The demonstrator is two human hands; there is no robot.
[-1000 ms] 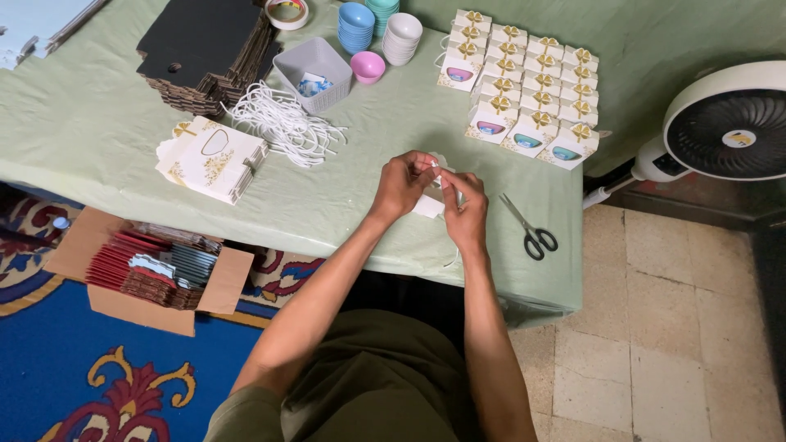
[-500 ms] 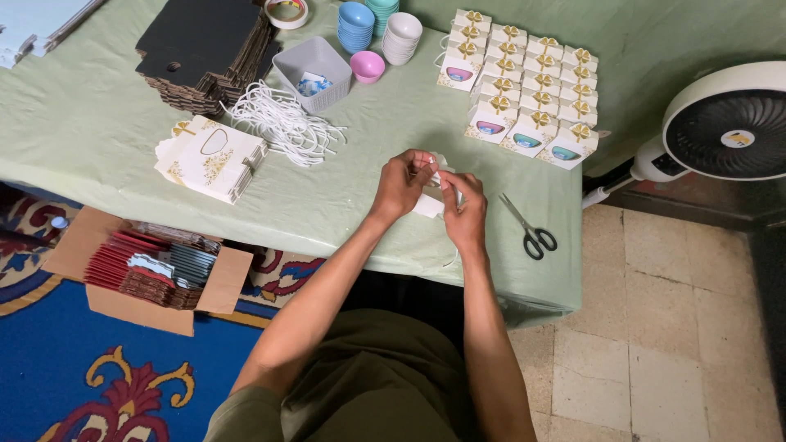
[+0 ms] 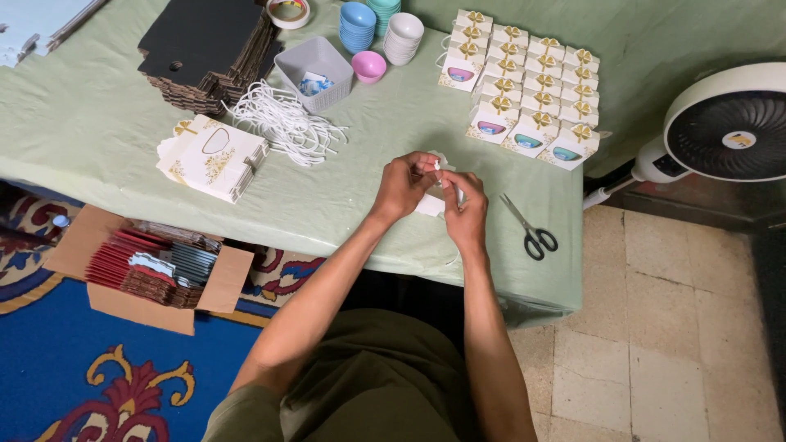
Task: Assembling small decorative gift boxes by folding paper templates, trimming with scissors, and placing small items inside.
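Note:
Over the front part of the green-covered table [image 3: 98, 131], my left hand [image 3: 404, 187] and my right hand [image 3: 467, 209] are pressed together around a small white gift box [image 3: 431, 205]. Both hands pinch a thin white cord [image 3: 440, 166] at the top of the box. Most of the box is hidden by my fingers. A pair of black-handled scissors [image 3: 530, 231] lies just right of my right hand.
Finished white boxes with gold bows [image 3: 528, 94] stand in rows at the back right. A pile of white cords [image 3: 282, 123], a stack of flat white cartons [image 3: 214, 158], black card sheets [image 3: 205, 45], a grey tray [image 3: 315, 72] and stacked bowls [image 3: 358, 24] lie left. A fan [image 3: 725, 123] stands on the right.

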